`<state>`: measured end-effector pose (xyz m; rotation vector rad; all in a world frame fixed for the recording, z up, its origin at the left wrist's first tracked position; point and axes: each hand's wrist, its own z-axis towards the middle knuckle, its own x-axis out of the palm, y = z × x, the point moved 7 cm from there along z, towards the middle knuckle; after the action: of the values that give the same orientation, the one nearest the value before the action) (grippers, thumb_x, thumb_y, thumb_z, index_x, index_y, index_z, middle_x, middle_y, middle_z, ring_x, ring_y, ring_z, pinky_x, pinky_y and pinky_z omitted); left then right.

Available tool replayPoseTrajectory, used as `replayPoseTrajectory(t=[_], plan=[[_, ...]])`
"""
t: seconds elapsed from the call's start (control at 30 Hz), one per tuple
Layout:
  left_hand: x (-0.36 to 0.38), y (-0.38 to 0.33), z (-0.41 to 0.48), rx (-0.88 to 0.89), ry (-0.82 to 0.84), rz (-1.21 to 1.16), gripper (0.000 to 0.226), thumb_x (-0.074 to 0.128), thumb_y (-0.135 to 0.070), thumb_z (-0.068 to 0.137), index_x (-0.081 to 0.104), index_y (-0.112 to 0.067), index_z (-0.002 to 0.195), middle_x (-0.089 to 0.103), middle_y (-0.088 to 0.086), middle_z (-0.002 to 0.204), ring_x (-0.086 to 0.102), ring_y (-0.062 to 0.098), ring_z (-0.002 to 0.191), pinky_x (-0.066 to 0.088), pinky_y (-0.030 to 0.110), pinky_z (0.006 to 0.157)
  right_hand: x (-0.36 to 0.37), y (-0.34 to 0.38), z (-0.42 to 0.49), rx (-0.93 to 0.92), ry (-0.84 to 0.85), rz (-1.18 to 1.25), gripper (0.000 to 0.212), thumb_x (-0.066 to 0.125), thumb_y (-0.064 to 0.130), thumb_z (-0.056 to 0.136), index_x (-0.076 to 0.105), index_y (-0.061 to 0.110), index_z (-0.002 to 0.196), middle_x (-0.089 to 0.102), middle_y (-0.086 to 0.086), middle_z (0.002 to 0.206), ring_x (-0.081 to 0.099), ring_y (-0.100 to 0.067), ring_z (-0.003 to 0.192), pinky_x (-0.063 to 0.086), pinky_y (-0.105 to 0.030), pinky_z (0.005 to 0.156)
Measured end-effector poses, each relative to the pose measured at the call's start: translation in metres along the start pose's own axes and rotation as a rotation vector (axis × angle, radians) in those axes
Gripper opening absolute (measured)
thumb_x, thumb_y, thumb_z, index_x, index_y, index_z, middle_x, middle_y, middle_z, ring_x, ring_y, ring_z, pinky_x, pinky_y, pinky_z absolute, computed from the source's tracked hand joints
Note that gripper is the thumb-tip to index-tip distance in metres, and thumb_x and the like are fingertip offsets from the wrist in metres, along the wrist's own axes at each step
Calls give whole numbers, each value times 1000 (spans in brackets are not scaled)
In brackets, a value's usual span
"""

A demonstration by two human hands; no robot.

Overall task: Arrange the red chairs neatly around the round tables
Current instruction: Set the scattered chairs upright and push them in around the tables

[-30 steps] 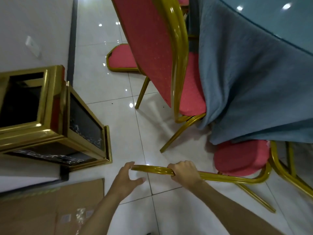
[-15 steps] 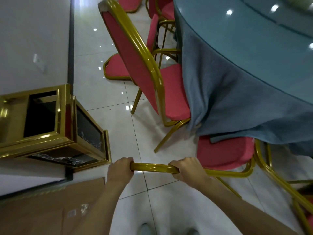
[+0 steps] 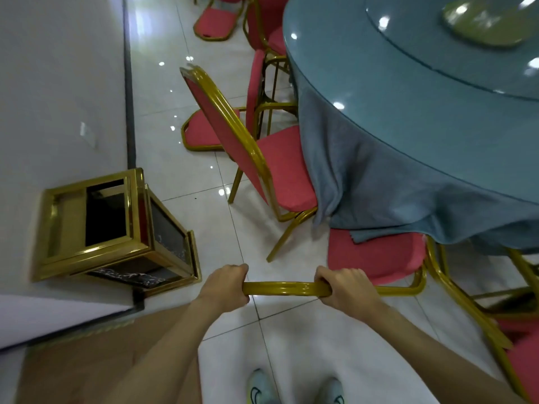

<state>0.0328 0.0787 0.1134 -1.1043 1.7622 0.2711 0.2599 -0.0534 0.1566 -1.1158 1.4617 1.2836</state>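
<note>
Red chair, the item in hand: its seat lies partly under the hanging edge of the blue tablecloth, with its gold top rail towards me.

Grip: my left hand and right hand are each wrapped round that rail, one near either end, fingers curled over the front.

Step, as I judge it: seating this chair at the round table. It looks partly in and not yet squared to the table edge.

Next move, as I judge it: an even push from both hands, straight towards the table. The cloth should not bunch on the seat, and the frame should stay clear of the neighbouring chair on my left and the chair at lower right.

Count:
- Red chairs: at least six in view. Those at the far end overlap and are cut off by the picture edge, so I cannot fix the number.
- Round tables: one.
- Dishes on the table: one, greenish.
- Gold-framed bins: one, by the wall.
- Hands on the rail: two.
</note>
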Motion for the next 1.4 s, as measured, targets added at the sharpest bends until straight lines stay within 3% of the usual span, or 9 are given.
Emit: replayPoseTrajectory(t=[0.07, 0.17, 0.27, 0.53, 0.83, 0.97, 1.07, 1.23, 1.4], plan=[[-12, -8, -8, 14, 2, 1, 29, 73, -29, 78, 53, -18, 96, 62, 2, 90, 62, 22, 81, 55, 35, 69, -13, -2, -6, 28, 30, 32, 31, 81, 39, 70, 56, 31, 87, 64, 10, 65, 62, -17, 53, 36, -27, 47], [-30, -22, -23, 17, 13, -50, 33, 74, -30, 76, 51, -19, 95, 61, 1, 86, 63, 22, 76, 58, 39, 70, -29, -2, -13, 117, 255, 105, 26, 76, 41, 81, 61, 33, 100, 69, 13, 90, 65, -11, 79, 53, -33, 69], [-53, -34, -39, 6, -10, -153, 35, 77, -29, 73, 47, -22, 90, 60, -2, 81, 62, 20, 70, 57, 39, 64, -48, 4, -20, 171, 367, 208, 33, 81, 34, 82, 63, 35, 110, 67, 16, 103, 64, -8, 92, 55, -32, 82], [-119, -70, -78, 92, -11, -282, 49, 89, -27, 68, 44, -24, 90, 62, 3, 81, 61, 23, 69, 55, 45, 59, -113, 79, -19, 87, 283, 338, 25, 74, 22, 87, 67, 28, 111, 68, 6, 100, 63, -12, 86, 48, -25, 72], [-144, -134, -104, 251, -22, -276, 49, 86, -40, 78, 44, -23, 97, 62, 3, 85, 61, 23, 72, 55, 44, 64, -174, 97, -51, 34, 182, 163, 28, 63, 48, 94, 64, 32, 118, 73, 4, 102, 69, -22, 90, 44, -33, 71], [-146, -160, -114, 367, -128, -239, 43, 82, -51, 78, 46, -33, 94, 56, -11, 89, 54, 12, 80, 54, 33, 68, -184, 76, -82, 108, 182, 196, 35, 60, 57, 92, 58, 43, 124, 74, 10, 98, 70, -17, 90, 56, -42, 81], [-137, -171, -116, 440, -192, -209, 40, 79, -57, 77, 53, -40, 102, 52, -19, 103, 49, 3, 93, 49, 23, 79, -191, 62, -97, 144, 191, 224, 31, 66, 44, 92, 58, 47, 122, 73, 13, 95, 68, -11, 87, 56, -41, 82], [-119, -154, -114, 375, 40, -242, 23, 81, -27, 86, 69, -34, 105, 67, -14, 97, 63, 6, 92, 56, 32, 85, -201, 40, -130, 188, 219, 246, 35, 70, 35, 93, 64, 48, 126, 75, 17, 98, 67, -3, 88, 47, -25, 76], [-114, -165, -117, 333, 120, -164, 28, 74, -18, 88, 62, -43, 92, 62, -15, 88, 59, 9, 90, 45, 26, 80, -211, 7, -170, 284, 228, 209, 29, 73, 31, 89, 71, 43, 116, 71, 20, 93, 65, -5, 85, 50, -29, 78]])
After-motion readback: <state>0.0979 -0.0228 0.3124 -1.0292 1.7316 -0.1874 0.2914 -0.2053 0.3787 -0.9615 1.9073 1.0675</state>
